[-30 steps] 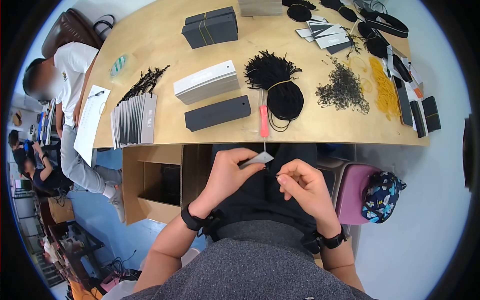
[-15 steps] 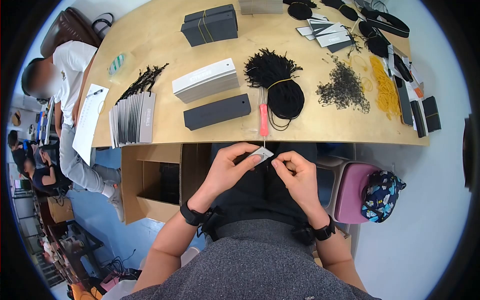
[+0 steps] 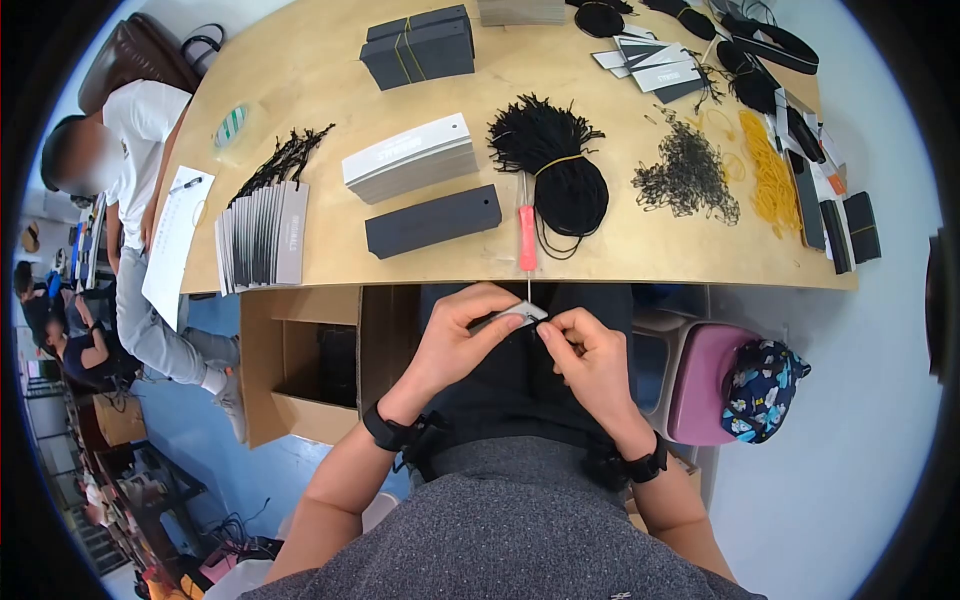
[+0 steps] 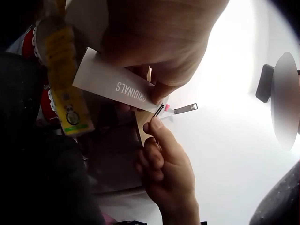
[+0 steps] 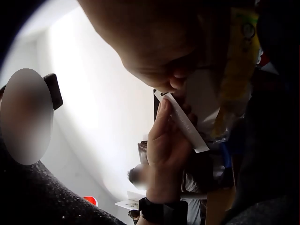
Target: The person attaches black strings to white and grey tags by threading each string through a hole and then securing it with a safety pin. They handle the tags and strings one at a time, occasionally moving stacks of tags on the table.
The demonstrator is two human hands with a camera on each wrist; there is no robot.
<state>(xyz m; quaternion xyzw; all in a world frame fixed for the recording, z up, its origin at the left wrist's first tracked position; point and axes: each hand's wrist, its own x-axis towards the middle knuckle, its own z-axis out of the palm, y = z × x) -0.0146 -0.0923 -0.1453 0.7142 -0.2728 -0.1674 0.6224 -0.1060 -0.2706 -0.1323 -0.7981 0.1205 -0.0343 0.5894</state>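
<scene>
My left hand (image 3: 455,340) grips a grey hang tag (image 4: 110,82) lettered ORIGINALS, thumb on its face near the end. At that end, my right hand (image 3: 592,362) pinches a thin black cord (image 4: 160,110) between thumb and index finger. The cord lies right at the tag's tip, and the fingers partly hide the hole there. Just beyond the hands, a red-handled tool (image 3: 527,240) lies on the table with its thin metal shaft pointing over the front edge. Beside it is a banded bundle of black cords (image 3: 572,200).
On the wooden table (image 3: 330,255) stand a white tag stack (image 3: 412,158), a dark tag stack (image 3: 435,222) and finished-looking corded tags (image 3: 262,238). Black safety pins (image 3: 688,175) and yellow bands (image 3: 768,175) lie right. A cardboard box (image 3: 300,415) stands below; a person (image 3: 150,130) sits left.
My right hand has moved left, up to the tag's end, bringing the black cord to it. The left hand has kept its hold, with the tag turned slightly.
</scene>
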